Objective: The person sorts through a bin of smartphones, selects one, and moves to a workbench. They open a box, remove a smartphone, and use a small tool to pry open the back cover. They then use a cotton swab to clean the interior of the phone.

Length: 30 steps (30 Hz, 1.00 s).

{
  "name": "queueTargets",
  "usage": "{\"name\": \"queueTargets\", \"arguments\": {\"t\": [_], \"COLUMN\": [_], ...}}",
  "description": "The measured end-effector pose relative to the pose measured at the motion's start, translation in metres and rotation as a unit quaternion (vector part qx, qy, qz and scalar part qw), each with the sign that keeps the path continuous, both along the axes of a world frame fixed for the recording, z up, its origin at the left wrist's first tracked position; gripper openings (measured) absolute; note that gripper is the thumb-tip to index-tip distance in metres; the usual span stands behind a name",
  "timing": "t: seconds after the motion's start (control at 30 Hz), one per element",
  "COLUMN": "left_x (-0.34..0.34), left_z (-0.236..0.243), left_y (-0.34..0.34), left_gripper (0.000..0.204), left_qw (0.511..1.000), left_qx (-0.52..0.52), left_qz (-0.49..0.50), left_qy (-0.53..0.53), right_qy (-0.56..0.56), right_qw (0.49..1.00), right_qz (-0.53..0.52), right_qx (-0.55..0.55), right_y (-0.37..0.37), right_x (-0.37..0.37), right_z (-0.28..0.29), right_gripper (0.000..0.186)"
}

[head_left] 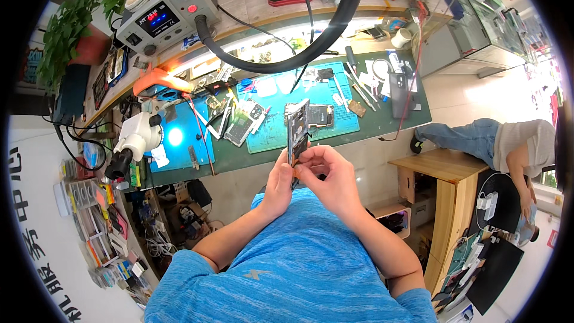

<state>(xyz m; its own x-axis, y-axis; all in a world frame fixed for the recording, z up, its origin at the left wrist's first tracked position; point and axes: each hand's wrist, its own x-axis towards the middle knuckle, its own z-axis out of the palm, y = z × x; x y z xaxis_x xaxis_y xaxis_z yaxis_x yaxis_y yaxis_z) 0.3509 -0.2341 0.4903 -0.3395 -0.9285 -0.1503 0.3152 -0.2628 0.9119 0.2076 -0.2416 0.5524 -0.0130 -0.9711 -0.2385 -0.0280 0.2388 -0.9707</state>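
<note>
My left hand (277, 185) is closed around the lower side of an opened phone (297, 127), which stands nearly upright and edge-on in front of my chest. Its dark inner parts face right. My right hand (332, 178) pinches at the phone's lower end with thumb and forefinger; a small orange bit shows by the fingertips, too small to name. Behind the phone, a blue work mat (263, 136) lies on the green bench top. On that mat rests another opened phone (321, 115) with its battery showing. A phone back housing (244, 124) leans over the mat's left edge.
A white microscope (140, 134) stands at the bench's left. A hot-air station (167, 18) sits on the shelf, its thick black hose (287, 63) arching over the bench. Tweezers and tools (362, 87) lie right. A person (514, 149) is beside the wooden desk (445, 167).
</note>
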Motion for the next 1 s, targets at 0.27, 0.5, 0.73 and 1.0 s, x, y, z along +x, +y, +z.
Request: {"name": "queueTargets", "arguments": {"t": [0.27,0.5,0.73,1.0], "left_x": [-0.002,-0.009,-0.011,-0.013], "left_z": [0.001,-0.004,-0.003,-0.004], "left_y": [-0.001,-0.001,-0.003,-0.005], "left_gripper": [0.071,0.067,0.068,0.068], "left_qw": [0.999,0.998,1.0,0.999], "left_qx": [0.021,0.053,0.02,-0.018], "left_qz": [-0.023,-0.015,-0.02,0.007], "left_qy": [0.007,0.04,0.008,-0.048], "right_qy": [-0.006,-0.045,-0.172,-0.187], "right_qw": [1.0,0.998,0.98,0.976], "right_qz": [-0.005,-0.007,-0.006,-0.003], "right_qx": [0.028,0.048,0.098,0.11], "right_y": [-0.003,-0.001,-0.005,-0.006], "right_x": [-0.004,-0.006,-0.013,-0.014], "right_z": [0.003,-0.012,-0.013,-0.012], "right_gripper": [0.023,0.019,0.02,0.02]}}
